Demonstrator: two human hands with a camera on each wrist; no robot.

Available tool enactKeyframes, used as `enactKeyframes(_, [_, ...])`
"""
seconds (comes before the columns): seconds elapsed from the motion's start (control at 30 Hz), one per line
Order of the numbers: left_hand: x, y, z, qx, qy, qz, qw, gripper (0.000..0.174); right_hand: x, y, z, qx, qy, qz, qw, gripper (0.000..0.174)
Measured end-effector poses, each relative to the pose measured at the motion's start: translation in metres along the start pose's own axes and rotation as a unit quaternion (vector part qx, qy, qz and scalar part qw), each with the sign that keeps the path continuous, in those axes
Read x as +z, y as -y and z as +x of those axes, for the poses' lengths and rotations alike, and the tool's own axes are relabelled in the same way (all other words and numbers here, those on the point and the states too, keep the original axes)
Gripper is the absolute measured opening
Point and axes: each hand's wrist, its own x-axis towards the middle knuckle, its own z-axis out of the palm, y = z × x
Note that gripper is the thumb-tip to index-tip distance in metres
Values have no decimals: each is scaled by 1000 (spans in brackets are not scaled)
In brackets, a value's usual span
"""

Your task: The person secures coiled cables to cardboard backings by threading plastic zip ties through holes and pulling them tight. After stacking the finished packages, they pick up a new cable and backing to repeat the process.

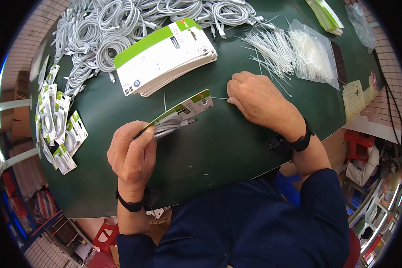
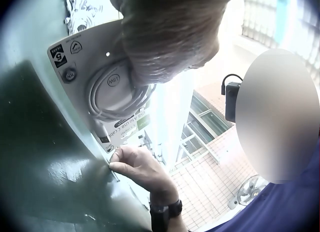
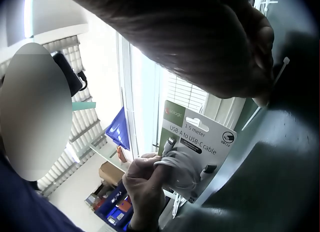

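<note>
My left hand grips a green-and-white retail card, fingers and thumb closed at its edge and on the cable. Against the card's face lies a coiled USB-A to USB-C cable, its two plugs showing. My right hand is to the right of the card, pinching a thin white cable tie between thumb and fingers. In the head view a thin white strip stands up behind the card. The left wrist view shows the coil through the back of the card.
A stack of flat cards lies ahead, below a heap of coiled cables. Loose cable ties and a clear bag of ties are at the right. Carded cables pile up on the left. More cards sit at the far right.
</note>
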Motion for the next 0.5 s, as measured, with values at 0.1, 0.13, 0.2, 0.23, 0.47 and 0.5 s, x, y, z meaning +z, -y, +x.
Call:
enactKeyframes(0.1, [-3, -2, -2, 4, 7, -3, 1000, 28, 0, -8, 1, 5, -43, 26, 999, 13])
enactKeyframes(0.13, [-3, -4, -2, 6, 15, -7, 1000, 29, -5, -14, 2, 22, -58, 40, 997, 13])
enactKeyframes(0.2, [2, -8, 0, 22, 24, -27, 999, 31, -17, -25, 5, 68, -73, 174, 980, 12])
enactKeyframes(0.23, [7, -10, 3, 36, 25, -42, 998, 31, -25, -27, 8, 96, -73, 293, 949, 12])
enactKeyframes(0.47, [45, -25, 31, 142, 28, -108, 984, 19, -42, -24, 5, 126, -113, 628, 760, 16])
enactKeyframes(0.5, [50, -25, 32, 149, 24, -114, 982, 19, -42, -21, 5, 134, -112, 619, 766, 17])
